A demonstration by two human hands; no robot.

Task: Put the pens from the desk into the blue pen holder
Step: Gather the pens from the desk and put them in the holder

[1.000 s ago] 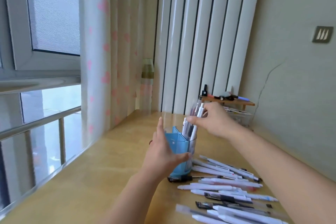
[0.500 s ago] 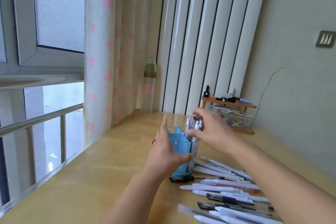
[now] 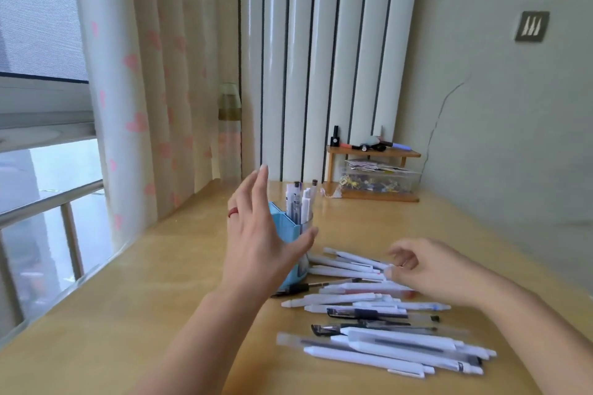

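My left hand [image 3: 256, 244] is spread wide against the blue pen holder [image 3: 290, 234], and my right hand [image 3: 426, 269], loosely curled and empty, hovers over the pens [image 3: 369, 298] on the surface [image 3: 160, 314]. I judge this the next pick: pinch one pen, lift it, drop it in.

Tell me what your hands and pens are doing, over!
Left hand open beside blue pen holder. Right hand open, reaching over loose pens. Nothing blocking.

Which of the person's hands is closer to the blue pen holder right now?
The left hand. It is spread open right against the blue pen holder, covering its near side. The right hand is off to the holder's right, low over the pens on the desk.
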